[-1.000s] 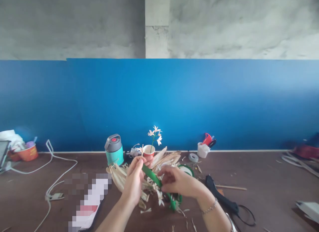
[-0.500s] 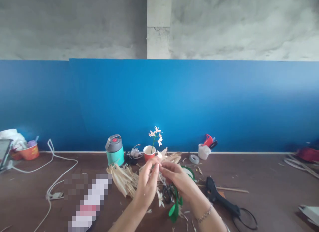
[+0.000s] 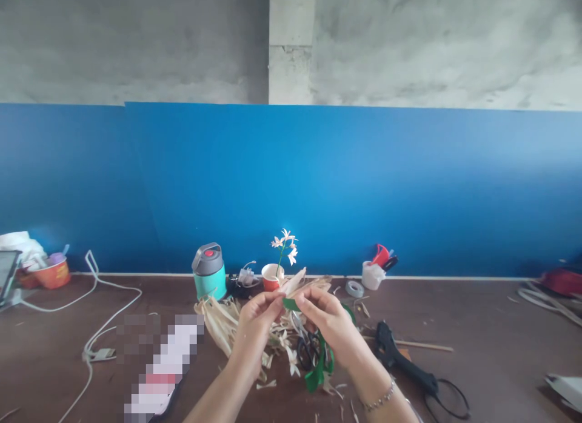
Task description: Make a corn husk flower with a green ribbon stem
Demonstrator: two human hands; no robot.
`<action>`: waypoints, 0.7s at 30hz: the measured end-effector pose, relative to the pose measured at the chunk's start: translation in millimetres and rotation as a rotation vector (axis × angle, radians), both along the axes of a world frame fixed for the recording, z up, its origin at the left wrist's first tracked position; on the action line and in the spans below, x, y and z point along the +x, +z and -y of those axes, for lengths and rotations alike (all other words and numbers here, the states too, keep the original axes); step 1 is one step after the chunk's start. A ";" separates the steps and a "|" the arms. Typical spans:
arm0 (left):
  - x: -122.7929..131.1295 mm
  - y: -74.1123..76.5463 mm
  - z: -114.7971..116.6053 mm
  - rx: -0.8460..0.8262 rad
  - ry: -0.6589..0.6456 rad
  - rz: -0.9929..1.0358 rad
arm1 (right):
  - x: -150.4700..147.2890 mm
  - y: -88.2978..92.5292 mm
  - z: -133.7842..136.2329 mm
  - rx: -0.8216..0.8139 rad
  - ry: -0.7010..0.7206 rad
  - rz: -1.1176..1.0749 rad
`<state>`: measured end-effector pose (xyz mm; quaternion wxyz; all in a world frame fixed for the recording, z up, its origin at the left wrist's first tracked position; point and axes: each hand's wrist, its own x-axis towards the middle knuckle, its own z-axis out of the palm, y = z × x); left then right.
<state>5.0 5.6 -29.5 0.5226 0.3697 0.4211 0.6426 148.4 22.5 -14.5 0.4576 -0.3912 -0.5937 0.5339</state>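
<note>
My left hand is closed in a pinch on what looks like a pale flower, its petals rising past the fingertips and its base hidden. Thumb and finger of my right hand grip a strip of green floral tape that stretches across to the left fingertips. More green tape hangs in loops below the right hand. Under the hands lie dark-handled scissors, a loose pale flower and dried corn husks.
Behind the hands, a red paper cup holds a stem of pale flowers. A teal flask stands left of it. To the right are a tape roll, a white cup with tools, and a black glue gun.
The hands have drawn apart, and a short length of green tape now shows between the fingertips. The hanging tape has shifted a little to the left.
</note>
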 end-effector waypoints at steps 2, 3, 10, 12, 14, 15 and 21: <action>0.0 -2.1 -0.5 -0.010 -0.004 -0.013 | -0.4 -0.4 -0.5 0.005 -0.011 -0.018; -0.1 -3.0 -0.5 -0.018 -0.010 -0.024 | -0.7 -0.2 -0.5 0.004 -0.008 -0.029; 0.5 0.5 4.7 -0.021 -0.112 -0.015 | -1.6 2.8 -0.1 0.008 -0.045 0.013; 1.0 2.9 6.5 -0.028 -0.141 0.002 | -1.1 2.6 -0.6 0.074 -0.051 0.038; 1.6 4.6 8.0 -0.040 -0.149 0.014 | -0.5 2.2 -0.9 0.118 -0.053 0.041; 1.9 5.2 8.7 -0.047 -0.147 0.019 | -0.4 2.2 -1.0 0.120 -0.056 0.039; 4.3 7.3 10.1 -0.068 -0.111 -0.021 | -1.4 4.4 0.3 0.118 -0.060 0.021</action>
